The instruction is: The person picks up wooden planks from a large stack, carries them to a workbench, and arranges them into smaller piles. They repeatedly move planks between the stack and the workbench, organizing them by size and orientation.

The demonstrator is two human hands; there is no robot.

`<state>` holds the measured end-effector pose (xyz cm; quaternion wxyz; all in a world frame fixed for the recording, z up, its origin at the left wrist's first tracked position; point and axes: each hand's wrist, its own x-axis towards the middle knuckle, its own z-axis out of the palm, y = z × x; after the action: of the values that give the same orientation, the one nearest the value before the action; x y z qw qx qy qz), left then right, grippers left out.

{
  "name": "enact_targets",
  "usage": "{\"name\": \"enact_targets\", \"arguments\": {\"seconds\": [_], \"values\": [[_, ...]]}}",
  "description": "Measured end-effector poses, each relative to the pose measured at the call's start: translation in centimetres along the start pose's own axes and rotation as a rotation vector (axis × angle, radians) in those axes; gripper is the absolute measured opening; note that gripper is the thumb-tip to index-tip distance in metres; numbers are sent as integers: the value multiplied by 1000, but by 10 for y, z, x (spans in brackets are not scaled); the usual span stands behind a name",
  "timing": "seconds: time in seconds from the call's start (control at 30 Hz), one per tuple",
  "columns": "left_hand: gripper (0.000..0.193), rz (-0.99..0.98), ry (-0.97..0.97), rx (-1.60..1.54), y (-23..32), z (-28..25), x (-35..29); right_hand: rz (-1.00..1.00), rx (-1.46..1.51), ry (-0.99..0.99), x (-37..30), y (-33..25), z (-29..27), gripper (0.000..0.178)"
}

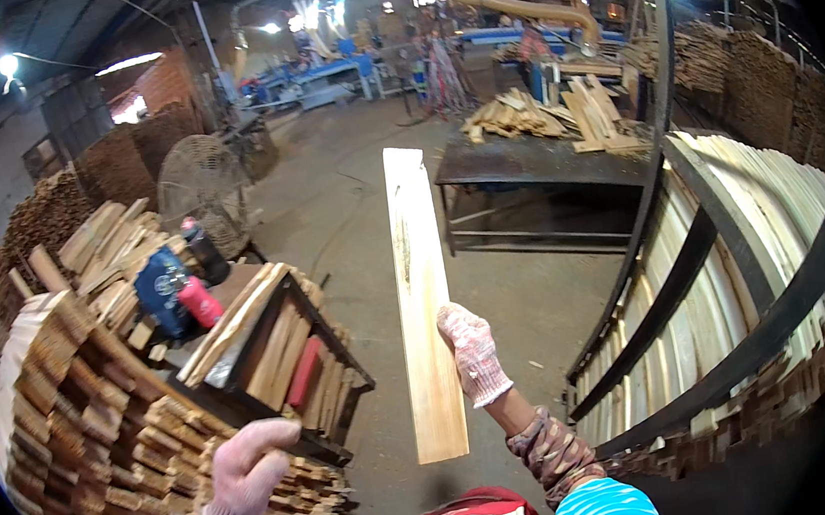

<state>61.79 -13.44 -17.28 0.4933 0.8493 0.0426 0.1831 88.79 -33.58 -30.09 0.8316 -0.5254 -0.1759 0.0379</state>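
A long pale wooden board (424, 307) stands upright in front of me, with a dark streak in its upper half. My right hand (473, 354), in a pinkish-white knitted glove, is closed on the board's right edge, below its middle. Its fingertips are partly hidden. My left hand (246, 476), gloved alike, hangs at the lower left, apart from the board. Its fingers are loosely bent, with a gap between forefinger and thumb, and I see nothing in it. Below and beside it lies a stack of wooden strips (144, 477), ends toward me.
At right, a dark metal rack (698, 248) holds many pale boards. A low black table (533, 159) carries loose wood pieces. At left stand a bench with a pink bottle (199, 302), a blue bag (161, 294) and a large fan (199, 184). Blue machines (353, 73) are far back.
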Motion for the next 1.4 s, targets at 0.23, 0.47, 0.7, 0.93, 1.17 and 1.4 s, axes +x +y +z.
{"name": "enact_targets", "arguments": {"seconds": [0.23,0.47,0.7,0.93,1.17,1.4], "values": [[56,-203,-275,-518,-58,175,196,-111,-466,95,53,28,-113,25],[60,-326,-344,-733,-123,353,399,136,-238,192,167,48,-185,33],[26,-559,-402,-1152,-159,514,607,411,-278,335,264,65,-316,57],[22,-830,-560,-1361,-159,661,800,484,-8,980,270,67,-411,37],[34,-934,-911,-1349,-162,836,942,516,-845,751,359,67,-496,51],[28,-943,-897,-1246,-126,947,1020,793,-867,685,497,30,-589,56]]}}
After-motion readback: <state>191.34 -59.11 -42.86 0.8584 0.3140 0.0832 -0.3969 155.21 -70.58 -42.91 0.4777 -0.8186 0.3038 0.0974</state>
